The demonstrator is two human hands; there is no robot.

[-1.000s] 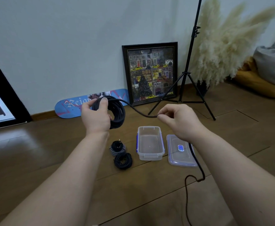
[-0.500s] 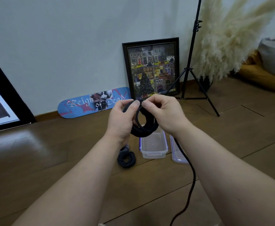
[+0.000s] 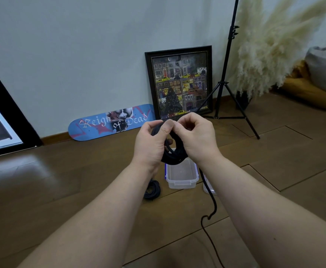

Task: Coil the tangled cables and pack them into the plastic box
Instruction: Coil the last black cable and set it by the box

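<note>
Coiling is under way: the left hand (image 3: pixel 150 144) grips a black cable coil (image 3: pixel 174 154) while the right hand (image 3: pixel 196 138) pinches its top loop, both held above one open plastic box (image 3: pixel 181 176). The loose tail (image 3: pixel 209 194) hangs below the right hand (much left, likely), so the next move calls for feeding another loop. One finished coil (image 3: pixel 152 190) lies on the floor below the left hand.

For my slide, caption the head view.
Both hands grip a black cable coil above the open box.
</note>
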